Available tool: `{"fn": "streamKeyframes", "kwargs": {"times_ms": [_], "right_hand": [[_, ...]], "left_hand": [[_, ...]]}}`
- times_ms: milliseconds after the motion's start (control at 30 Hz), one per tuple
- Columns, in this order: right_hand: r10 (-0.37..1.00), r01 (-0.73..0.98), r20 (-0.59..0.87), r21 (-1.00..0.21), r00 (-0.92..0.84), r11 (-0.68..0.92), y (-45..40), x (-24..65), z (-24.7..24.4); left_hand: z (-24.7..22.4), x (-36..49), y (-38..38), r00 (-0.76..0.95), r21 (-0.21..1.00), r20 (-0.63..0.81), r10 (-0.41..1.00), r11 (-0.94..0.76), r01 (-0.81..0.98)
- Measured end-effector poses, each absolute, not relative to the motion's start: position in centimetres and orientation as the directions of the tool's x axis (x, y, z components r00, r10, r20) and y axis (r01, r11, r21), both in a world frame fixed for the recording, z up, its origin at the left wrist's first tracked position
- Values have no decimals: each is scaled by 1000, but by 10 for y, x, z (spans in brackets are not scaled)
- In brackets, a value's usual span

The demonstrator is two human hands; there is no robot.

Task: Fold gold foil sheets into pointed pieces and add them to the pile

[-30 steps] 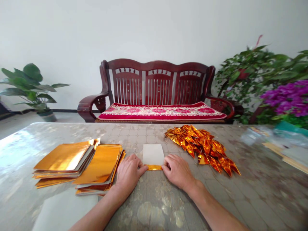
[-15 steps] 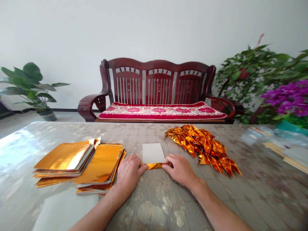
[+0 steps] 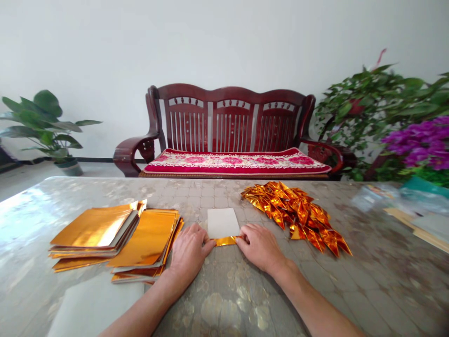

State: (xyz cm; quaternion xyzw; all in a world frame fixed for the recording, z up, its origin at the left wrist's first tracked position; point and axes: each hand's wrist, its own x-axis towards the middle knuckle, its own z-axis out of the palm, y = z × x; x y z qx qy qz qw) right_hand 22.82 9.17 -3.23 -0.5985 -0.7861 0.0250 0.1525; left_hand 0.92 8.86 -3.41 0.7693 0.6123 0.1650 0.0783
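Observation:
A sheet of gold foil paper (image 3: 223, 222) lies on the table, pale side up, its near edge folded over into a narrow shiny gold strip. My left hand (image 3: 191, 246) pinches the left end of that fold between thumb and fingers. At the right end, my right hand (image 3: 260, 245) grips it the same way, fingers curled. Left of my hands stand two stacks of gold paper, a nearer one (image 3: 149, 238) and a farther one (image 3: 93, 227). Right of them is a heap of folded gold foil pieces (image 3: 291, 210) with pointed ends.
A pale sheet (image 3: 96, 306) lies at the table's near left. Clear plastic packaging (image 3: 375, 196) and tan card pieces (image 3: 414, 229) sit at the right edge. Behind the table (image 3: 224, 304) stands a wooden bench (image 3: 231, 121), with a potted plant (image 3: 49, 126) to its left.
The gold fold between my hands looks flatter and more even. Both hands keep nearly the same place, still pinching its ends.

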Motion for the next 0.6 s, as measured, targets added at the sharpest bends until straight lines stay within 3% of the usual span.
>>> {"fn": "streamKeyframes", "kwargs": {"times_ms": [400,600], "right_hand": [[958,938,203,-242,-203,250,92,226,-33],[954,926,230,-279,-191,253,91,226,-36]], "left_hand": [[-33,11,87,201,288,154,967,-239,927],[-34,10,82,265,279,271,925,-339,898]]}}
